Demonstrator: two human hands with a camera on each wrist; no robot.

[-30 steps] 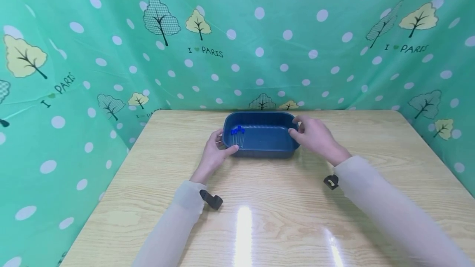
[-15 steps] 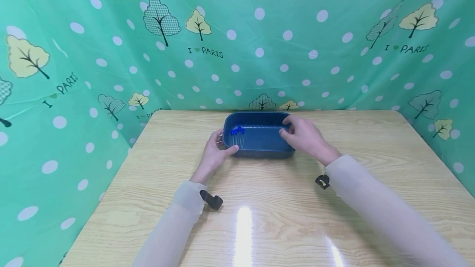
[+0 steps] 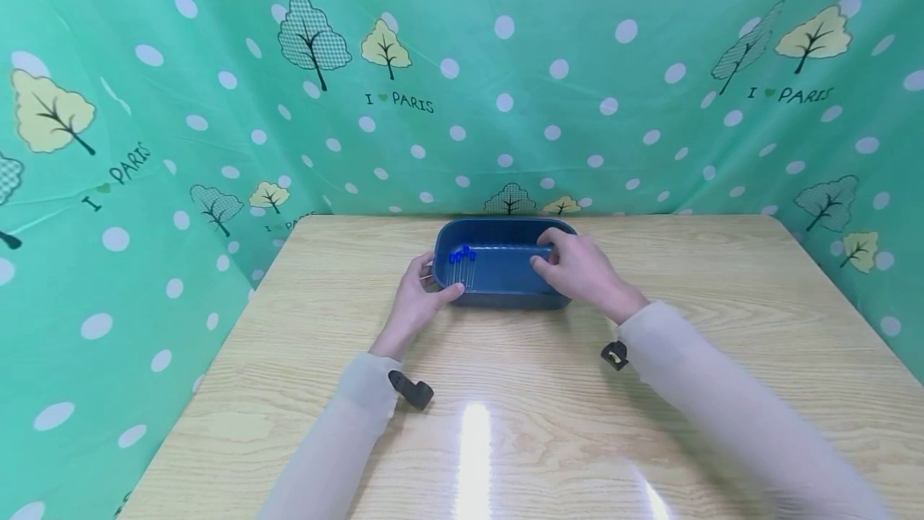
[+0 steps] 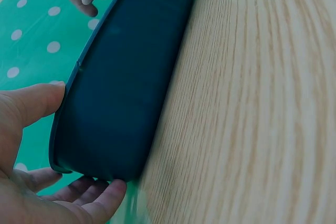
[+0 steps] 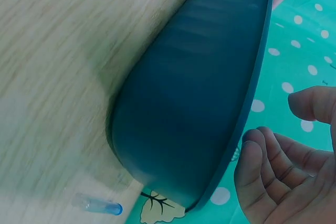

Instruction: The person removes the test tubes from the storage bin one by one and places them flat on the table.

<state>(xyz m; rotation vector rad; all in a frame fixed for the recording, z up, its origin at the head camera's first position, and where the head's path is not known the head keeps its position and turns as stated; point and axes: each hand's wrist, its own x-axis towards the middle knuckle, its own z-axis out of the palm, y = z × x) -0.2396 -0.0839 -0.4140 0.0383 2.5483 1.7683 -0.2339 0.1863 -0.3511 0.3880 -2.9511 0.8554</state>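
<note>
A dark blue plastic basin (image 3: 505,299) stands on the wooden table. My left hand (image 3: 417,299) grips its left end, thumb at the near rim and fingers against the outer wall, as the left wrist view also shows. Inside, at the left, several slim clear tubes (image 3: 462,270) with blue caps lie side by side. Over the basin's right part is my right hand (image 3: 581,267), fingers bent, thumb apart from them. In the right wrist view, nothing shows between that thumb (image 5: 310,103) and the fingers.
A clear tube with a blue cap (image 5: 100,204) lies on the table outside the basin, seen in the right wrist view. The table (image 3: 346,456) ends at a green dotted curtain (image 3: 505,103) behind and along both sides. Black wrist mounts (image 3: 411,389) hang from both sleeves.
My right hand has moved left from the basin's right rim to over its inside. The left hand, the basin and the tubes inside have stayed put.
</note>
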